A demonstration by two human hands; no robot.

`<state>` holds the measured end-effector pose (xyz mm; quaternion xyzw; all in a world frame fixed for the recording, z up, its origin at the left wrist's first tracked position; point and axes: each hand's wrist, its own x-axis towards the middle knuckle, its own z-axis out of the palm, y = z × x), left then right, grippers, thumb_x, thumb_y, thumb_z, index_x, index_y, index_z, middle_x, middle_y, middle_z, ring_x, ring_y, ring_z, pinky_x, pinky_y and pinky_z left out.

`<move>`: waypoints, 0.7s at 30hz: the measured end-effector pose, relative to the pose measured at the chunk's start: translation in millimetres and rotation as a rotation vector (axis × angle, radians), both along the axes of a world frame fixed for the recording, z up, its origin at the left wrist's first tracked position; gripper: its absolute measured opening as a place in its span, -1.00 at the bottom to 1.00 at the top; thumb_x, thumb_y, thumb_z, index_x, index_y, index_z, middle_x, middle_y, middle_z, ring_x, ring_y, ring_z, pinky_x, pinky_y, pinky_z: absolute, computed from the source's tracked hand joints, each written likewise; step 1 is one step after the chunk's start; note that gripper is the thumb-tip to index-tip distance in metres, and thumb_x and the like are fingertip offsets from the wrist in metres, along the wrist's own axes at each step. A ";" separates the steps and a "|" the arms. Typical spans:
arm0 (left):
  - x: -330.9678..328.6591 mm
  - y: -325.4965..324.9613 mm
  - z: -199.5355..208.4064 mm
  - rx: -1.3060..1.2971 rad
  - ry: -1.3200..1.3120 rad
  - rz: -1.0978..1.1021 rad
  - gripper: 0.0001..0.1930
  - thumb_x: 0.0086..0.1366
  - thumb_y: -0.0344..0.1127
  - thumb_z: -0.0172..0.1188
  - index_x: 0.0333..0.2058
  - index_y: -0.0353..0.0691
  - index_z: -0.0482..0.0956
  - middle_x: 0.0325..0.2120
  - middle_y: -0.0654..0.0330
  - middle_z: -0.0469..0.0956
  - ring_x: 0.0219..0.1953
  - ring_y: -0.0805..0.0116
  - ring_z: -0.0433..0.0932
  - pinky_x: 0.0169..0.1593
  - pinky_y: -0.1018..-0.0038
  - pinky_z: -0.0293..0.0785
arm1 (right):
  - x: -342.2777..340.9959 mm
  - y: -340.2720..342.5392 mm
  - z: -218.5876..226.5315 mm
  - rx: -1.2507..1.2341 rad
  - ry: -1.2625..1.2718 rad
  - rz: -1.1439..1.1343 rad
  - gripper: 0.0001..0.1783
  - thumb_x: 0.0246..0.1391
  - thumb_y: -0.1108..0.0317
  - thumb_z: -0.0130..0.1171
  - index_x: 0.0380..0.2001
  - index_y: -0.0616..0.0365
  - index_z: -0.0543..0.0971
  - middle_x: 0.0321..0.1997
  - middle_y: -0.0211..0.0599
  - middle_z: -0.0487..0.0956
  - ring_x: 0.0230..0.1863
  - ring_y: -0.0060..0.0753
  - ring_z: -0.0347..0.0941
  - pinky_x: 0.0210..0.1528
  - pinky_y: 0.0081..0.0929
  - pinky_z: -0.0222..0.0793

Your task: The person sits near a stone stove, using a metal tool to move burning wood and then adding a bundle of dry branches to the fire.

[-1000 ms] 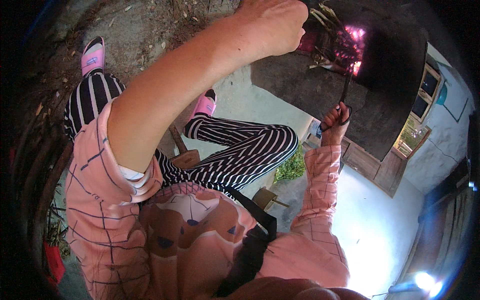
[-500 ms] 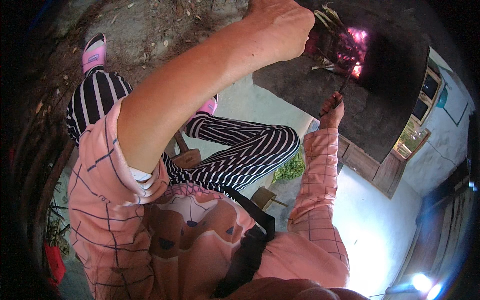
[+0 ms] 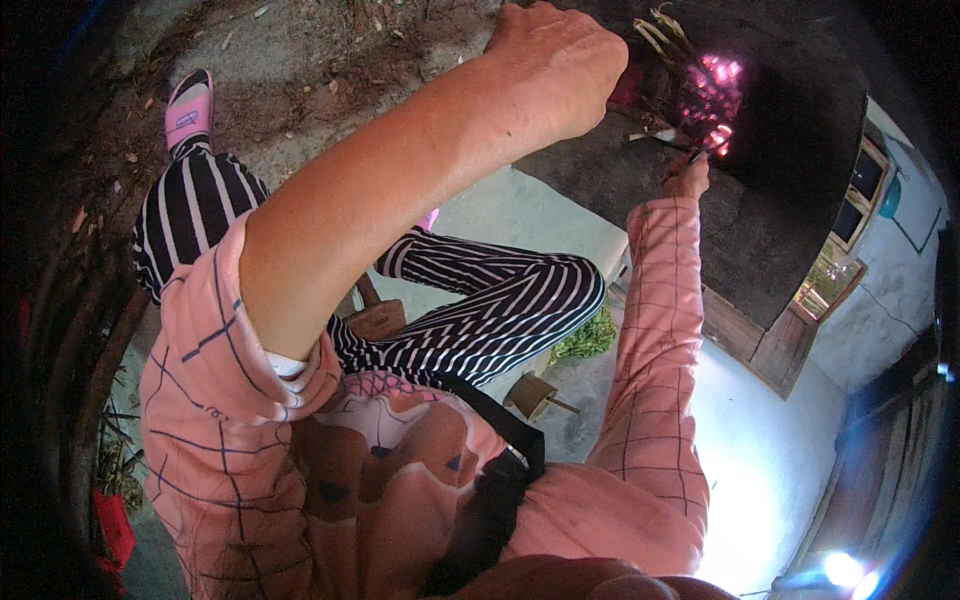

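Observation:
At the top, my left hand [image 3: 565, 75] is closed beside the dark hearth opening. Its back faces me, so whatever its fingers hold is hidden. Dry stalks [image 3: 660, 35] show just past it, leading toward the pink-glowing fire [image 3: 715, 85]. My right hand [image 3: 687, 178] reaches out to the near side of the fire, fingers wrapped round a thin dark rod [image 3: 699, 154]. The rod points at the embers, and I cannot tell exactly what kind of tool it is. A pale stick end [image 3: 650, 135] lies left of the embers.
The black hearth surface [image 3: 770, 225] surrounds the fire, with a wooden edge [image 3: 745, 335] below. A wooden stool [image 3: 378, 318] is beneath me. Green leaves [image 3: 585, 335] and a small handled pot [image 3: 532, 397] are near my right knee. Brown debris [image 3: 345, 60] covers ground at upper left.
My right hand has moved forward and slightly right, bringing the rod closer to the embers. My left hand stays closed in nearly the same place. The lower flame looks dimmer.

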<state>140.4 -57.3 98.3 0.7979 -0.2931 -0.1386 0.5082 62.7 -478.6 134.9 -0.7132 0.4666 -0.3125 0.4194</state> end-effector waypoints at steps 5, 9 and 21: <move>-4.8 3.1 -0.1 0.019 -0.009 -0.017 -0.74 0.24 -0.29 0.11 -0.32 -0.40 0.64 -0.28 -0.23 0.56 -0.13 -0.13 0.52 -0.07 0.02 0.40 | 32.5 -27.2 2.5 -0.045 0.033 -0.078 -0.63 0.12 0.11 0.10 -0.38 0.27 0.55 -0.49 -0.31 0.53 -0.65 -0.41 0.39 -0.72 -0.42 0.22; -7.2 0.5 -0.5 0.016 -0.007 -0.003 -0.75 0.23 -0.28 0.12 -0.33 -0.39 0.64 -0.28 -0.22 0.55 -0.13 -0.13 0.51 -0.07 0.02 0.38 | 14.5 -20.5 -1.1 -0.083 0.030 0.043 -0.59 0.13 0.05 0.11 -0.40 0.25 0.57 -0.47 -0.34 0.52 -0.62 -0.46 0.37 -0.66 -0.43 0.23; -16.1 -2.5 -22.6 0.010 -0.236 0.075 -0.72 0.19 -0.17 0.22 -0.43 -0.32 0.57 -0.32 -0.05 0.54 -0.25 -0.06 0.54 -0.19 0.13 0.47 | -12.5 132.0 -22.0 0.174 -0.273 0.163 -0.73 0.25 0.07 -0.01 -0.31 0.02 0.47 -0.59 -0.54 0.26 -0.71 -0.66 0.06 -0.74 -0.65 -0.08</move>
